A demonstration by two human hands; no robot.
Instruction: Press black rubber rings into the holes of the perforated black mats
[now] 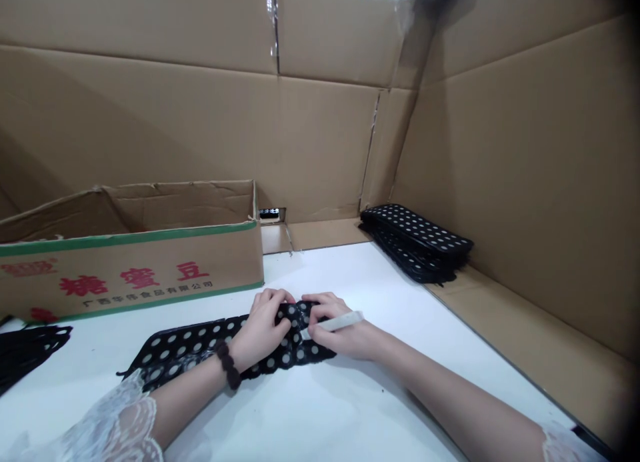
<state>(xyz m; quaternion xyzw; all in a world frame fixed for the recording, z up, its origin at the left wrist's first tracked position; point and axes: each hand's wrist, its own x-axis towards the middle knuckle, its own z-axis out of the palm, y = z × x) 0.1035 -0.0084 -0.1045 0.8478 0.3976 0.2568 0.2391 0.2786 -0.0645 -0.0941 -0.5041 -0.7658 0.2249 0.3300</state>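
A long black polka-dot piece, with a sheen like plastic-covered fabric, lies across the white table. My left hand rests on it with curled fingers, gripping it at its upper edge. My right hand is closed around a slim whitish pen-like tool. The tool's lower end points down at the dotted surface between my two hands; its exact kind cannot be made out. Fingers of the right hand also touch the right end of the polka-dot piece, hiding part of it.
A cardboard box with green tape edges and red lettering stands at the left back. Black fabric lies at the left edge. Several stacked polka-dot pieces sit at the back right. Tall cardboard walls surround the white table.
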